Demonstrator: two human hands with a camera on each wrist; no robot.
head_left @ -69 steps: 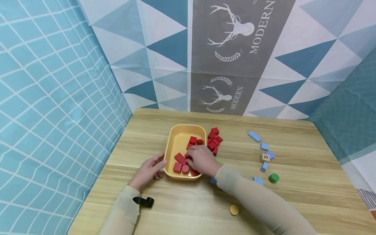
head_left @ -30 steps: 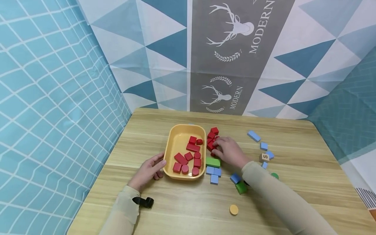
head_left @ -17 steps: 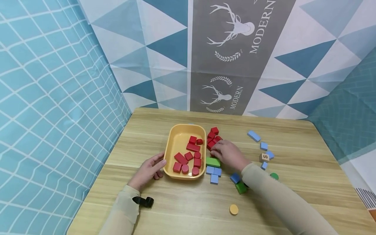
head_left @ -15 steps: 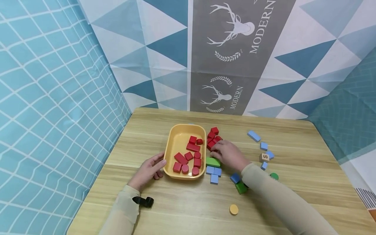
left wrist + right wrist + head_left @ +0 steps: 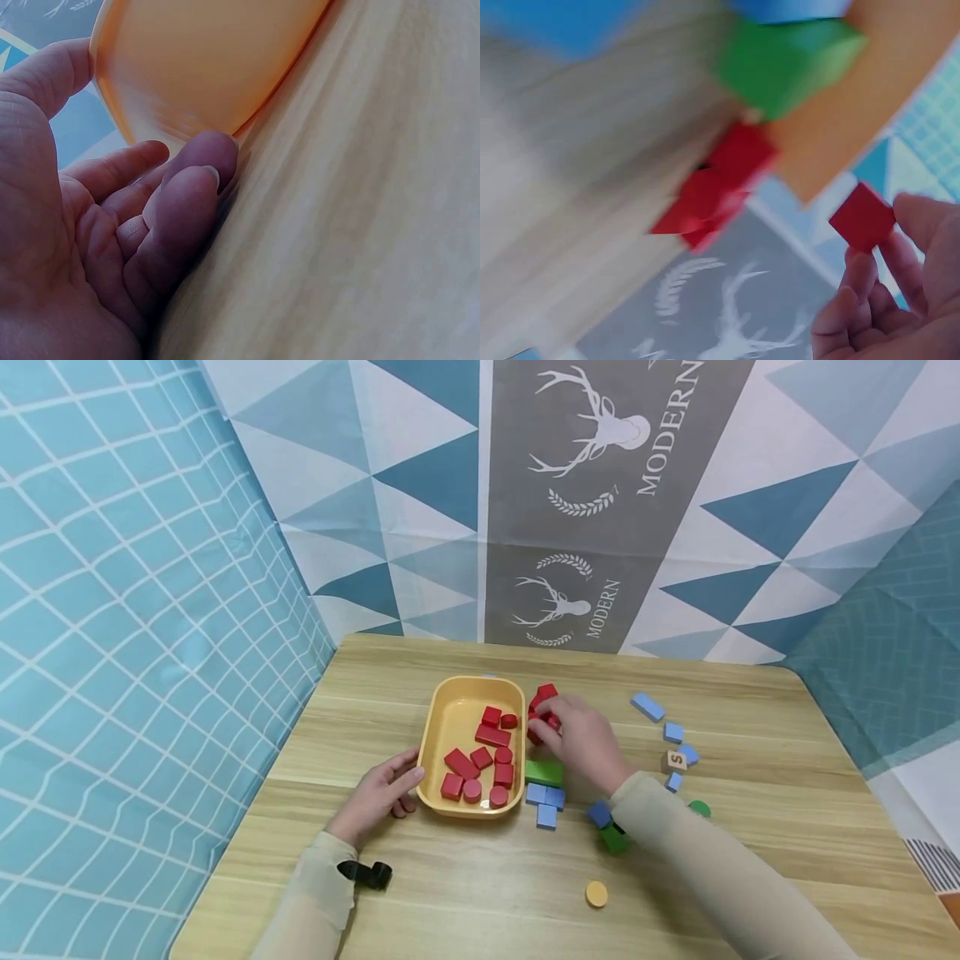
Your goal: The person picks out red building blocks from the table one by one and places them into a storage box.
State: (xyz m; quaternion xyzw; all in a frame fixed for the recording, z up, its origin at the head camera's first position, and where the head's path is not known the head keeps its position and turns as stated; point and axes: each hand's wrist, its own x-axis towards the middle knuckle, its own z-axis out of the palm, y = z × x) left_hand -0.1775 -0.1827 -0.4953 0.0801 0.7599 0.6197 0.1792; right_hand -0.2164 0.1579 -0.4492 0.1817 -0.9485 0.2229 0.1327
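Note:
My left hand [image 5: 375, 793] holds the left side of a yellow tray [image 5: 452, 727], thumb at the rim and fingers low against the outer wall [image 5: 202, 60]. Several red blocks [image 5: 492, 736] of different shapes lie in the tray. Just right of it, my right hand [image 5: 588, 743] pinches a red block [image 5: 862, 217] between thumb and fingertips; the right wrist view shows it apart from the other blocks. A small pile of red blocks [image 5: 547, 692] sits along the tray's right side, partly hidden behind the right hand.
By the tray's lower right lie a green block [image 5: 543, 772] and light blue blocks [image 5: 547, 817]. A darker blue block [image 5: 599, 813] and green block [image 5: 614, 838] sit by the right sleeve. Farther right are a blue bar [image 5: 647, 707] and letter cube [image 5: 675, 761]. A yellow disc [image 5: 596, 894] lies nearer.
My right hand has left the tray for the red pile on the right, taken a red block there and lifted it slightly. The left hand and tray have stayed in place.

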